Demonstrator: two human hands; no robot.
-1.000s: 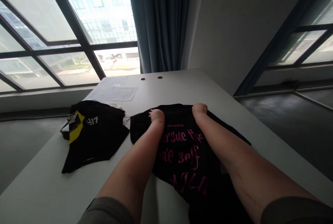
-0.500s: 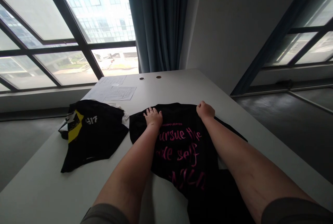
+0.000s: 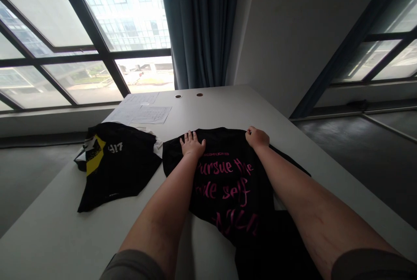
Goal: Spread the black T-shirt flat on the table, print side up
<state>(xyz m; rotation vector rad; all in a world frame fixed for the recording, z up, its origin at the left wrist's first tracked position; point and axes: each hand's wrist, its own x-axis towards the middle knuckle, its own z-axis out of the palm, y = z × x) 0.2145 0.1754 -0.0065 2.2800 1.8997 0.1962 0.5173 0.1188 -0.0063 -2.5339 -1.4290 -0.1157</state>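
Note:
A black T-shirt with pink lettering (image 3: 228,180) lies spread on the white table (image 3: 221,108) in front of me. My left hand (image 3: 191,144) rests flat on its far left part, fingers spread and pointing away. My right hand (image 3: 257,136) sits at the shirt's far right edge with its fingers curled on the cloth. Both forearms stretch over the shirt.
A second black garment with a yellow patch and white print (image 3: 115,163) lies folded to the left. Printed paper sheets (image 3: 143,113) lie beyond it. Two cable holes (image 3: 189,95) sit near the table's far edge, under a blue curtain (image 3: 198,28). The table's right edge drops to dark floor.
My left hand has gone from curled to flat with fingers spread on the shirt. My right hand has shifted slightly outward along the shirt's far edge.

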